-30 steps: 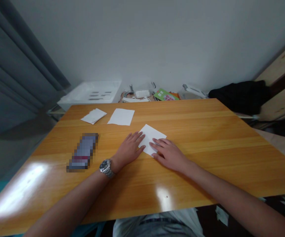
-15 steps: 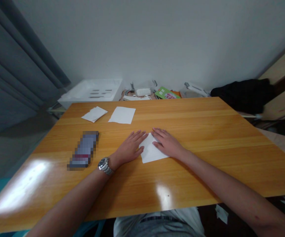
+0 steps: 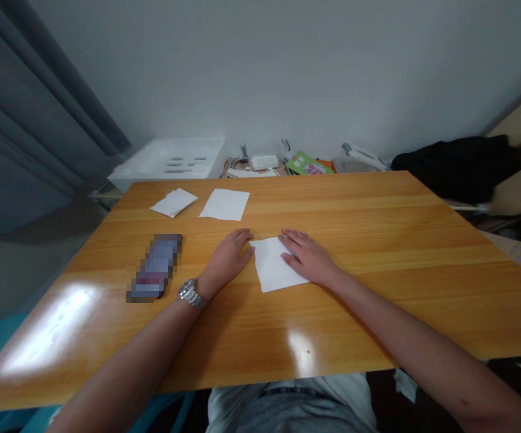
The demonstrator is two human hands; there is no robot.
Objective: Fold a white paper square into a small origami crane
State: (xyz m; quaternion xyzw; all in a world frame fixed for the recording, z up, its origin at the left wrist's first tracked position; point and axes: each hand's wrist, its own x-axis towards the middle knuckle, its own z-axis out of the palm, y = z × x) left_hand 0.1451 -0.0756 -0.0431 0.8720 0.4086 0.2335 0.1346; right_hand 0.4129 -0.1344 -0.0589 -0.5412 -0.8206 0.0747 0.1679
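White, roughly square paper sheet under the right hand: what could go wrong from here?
1. Slip: the right hand lies over the right side of the white, roughly square paper sheet; sideways pressure might slide it on the glossy, orange-brown wooden tabletop.
2. Crease: the left hand is right at the upper-left corner, so a careless move could bend it.

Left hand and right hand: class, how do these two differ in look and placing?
The left hand has a metal watch at its wrist; the right hand has none. The left hand lies mostly outside the white sheet, by its far left corner, while the right hand covers part of its right side. Both turn their backs to the camera.
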